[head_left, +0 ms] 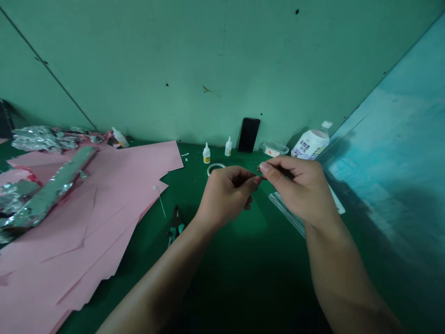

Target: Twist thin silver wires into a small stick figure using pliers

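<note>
Above the green table, my left hand and my right hand meet at their fingertips, both pinched closed. Something small and thin shows between them, too tiny to name. Under my right hand lies a bundle of thin wires. Just behind my left hand is a white ring-shaped roll, partly hidden by it. Pliers with dark and teal parts rest left of my left forearm.
Pink paper sheets with silver foil and a foil-edged green strip cover the left. Small glue bottles, a phone, a clear container and a large white bottle stand along the wall.
</note>
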A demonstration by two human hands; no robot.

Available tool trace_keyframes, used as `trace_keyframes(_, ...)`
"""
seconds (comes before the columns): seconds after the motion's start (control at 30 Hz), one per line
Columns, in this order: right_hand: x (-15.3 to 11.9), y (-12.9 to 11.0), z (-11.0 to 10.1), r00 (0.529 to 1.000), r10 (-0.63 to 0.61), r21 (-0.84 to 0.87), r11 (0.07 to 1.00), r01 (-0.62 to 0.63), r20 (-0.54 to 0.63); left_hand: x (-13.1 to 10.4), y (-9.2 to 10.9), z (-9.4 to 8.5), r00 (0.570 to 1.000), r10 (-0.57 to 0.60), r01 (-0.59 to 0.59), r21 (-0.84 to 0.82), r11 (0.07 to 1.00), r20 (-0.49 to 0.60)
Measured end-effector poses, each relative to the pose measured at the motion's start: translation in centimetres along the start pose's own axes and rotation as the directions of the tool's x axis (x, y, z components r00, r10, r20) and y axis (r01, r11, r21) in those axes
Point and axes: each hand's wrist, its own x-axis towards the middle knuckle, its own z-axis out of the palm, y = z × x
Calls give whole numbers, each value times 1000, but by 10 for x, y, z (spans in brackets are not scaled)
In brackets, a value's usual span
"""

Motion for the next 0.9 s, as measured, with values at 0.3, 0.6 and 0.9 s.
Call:
trace_keyframes(0.3,1,-3,0,999,18,48,999,-20,44,2,-7,1,997,-53,65,-213,975,57)
trace_keyframes(0.6,0,-2,-2,998,11,32,999,-13,61,5,-11,-3,955,281,-245,284,927,-92)
trace_keyframes(0.9,1,-5,-1,991,14,62,998,-22,136,9,-14,-15,934,349,-357,133,925,78)
